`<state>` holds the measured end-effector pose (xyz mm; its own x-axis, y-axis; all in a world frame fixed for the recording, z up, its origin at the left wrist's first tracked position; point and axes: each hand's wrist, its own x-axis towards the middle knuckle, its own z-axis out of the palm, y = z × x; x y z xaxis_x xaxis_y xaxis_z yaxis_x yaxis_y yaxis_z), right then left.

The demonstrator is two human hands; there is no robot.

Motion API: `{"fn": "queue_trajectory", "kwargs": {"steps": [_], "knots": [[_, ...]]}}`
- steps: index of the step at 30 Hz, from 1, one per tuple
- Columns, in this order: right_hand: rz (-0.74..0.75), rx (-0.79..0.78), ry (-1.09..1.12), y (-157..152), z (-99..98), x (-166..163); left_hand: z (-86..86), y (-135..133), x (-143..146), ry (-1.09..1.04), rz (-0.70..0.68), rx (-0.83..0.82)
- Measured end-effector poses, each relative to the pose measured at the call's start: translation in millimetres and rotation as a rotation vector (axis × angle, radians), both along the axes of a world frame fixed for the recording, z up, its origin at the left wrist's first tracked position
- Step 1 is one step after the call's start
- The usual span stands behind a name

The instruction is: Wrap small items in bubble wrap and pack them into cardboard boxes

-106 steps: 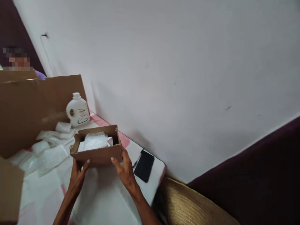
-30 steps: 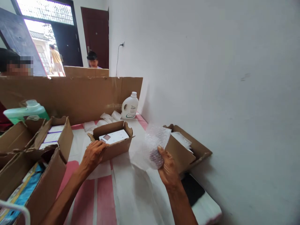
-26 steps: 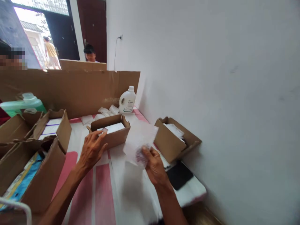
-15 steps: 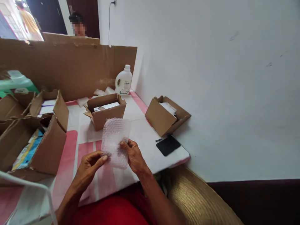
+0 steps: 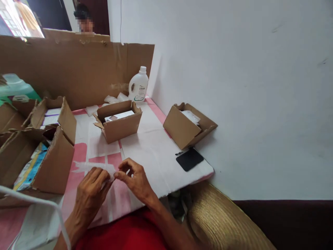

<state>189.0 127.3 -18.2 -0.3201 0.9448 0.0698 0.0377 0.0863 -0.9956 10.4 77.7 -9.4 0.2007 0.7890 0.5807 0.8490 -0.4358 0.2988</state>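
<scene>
My left hand (image 5: 91,189) is closed around a clear bubble wrap pouch (image 5: 87,167), which now lies sideways, its loose end pointing left. My right hand (image 5: 136,181) pinches with thumb and forefinger at the pouch's right end, close against the left fingers. Both hands are just above the near edge of the table, and the left fingers cover part of the pouch. Beyond them stands an open cardboard box (image 5: 122,127) with a white box (image 5: 120,116) inside.
A tilted cardboard box (image 5: 179,127) with clear packaging leans by the wall, behind a black flat pad (image 5: 189,159). A white jug (image 5: 139,86) stands at the back. Several open boxes (image 5: 54,166) fill the left. A cardboard panel (image 5: 78,73) crosses the back; a person (image 5: 84,14) is beyond it.
The bubble wrap pouch has turned from upright and flat to sideways and bunched. My left hand has closed over it, and my right hand has shifted to its right end.
</scene>
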Motion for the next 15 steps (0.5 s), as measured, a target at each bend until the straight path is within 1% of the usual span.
{"fn": "queue_trajectory", "kwargs": {"steps": [4, 7, 9, 12, 15], "knots": [[0.089, 0.034, 0.045, -7, 8.4, -8, 4.5, -5, 0, 0.123, -0.008, 0.075], [0.107, 0.043, 0.106, -10, 12.2, -4, 7.8, -7, -4, 0.093, 0.007, 0.054], [0.097, 0.024, 0.171, -12, 13.7, -1, 9.8, -8, -4, -0.023, -0.017, -0.017], [0.077, -0.028, 0.273, -13, 13.1, 3, 12.0, -10, -1, -0.219, -0.041, -0.178], [0.021, -0.101, 0.385, -13, 7.1, 5, 14.6, -11, -4, -0.350, 0.015, -0.332]]}}
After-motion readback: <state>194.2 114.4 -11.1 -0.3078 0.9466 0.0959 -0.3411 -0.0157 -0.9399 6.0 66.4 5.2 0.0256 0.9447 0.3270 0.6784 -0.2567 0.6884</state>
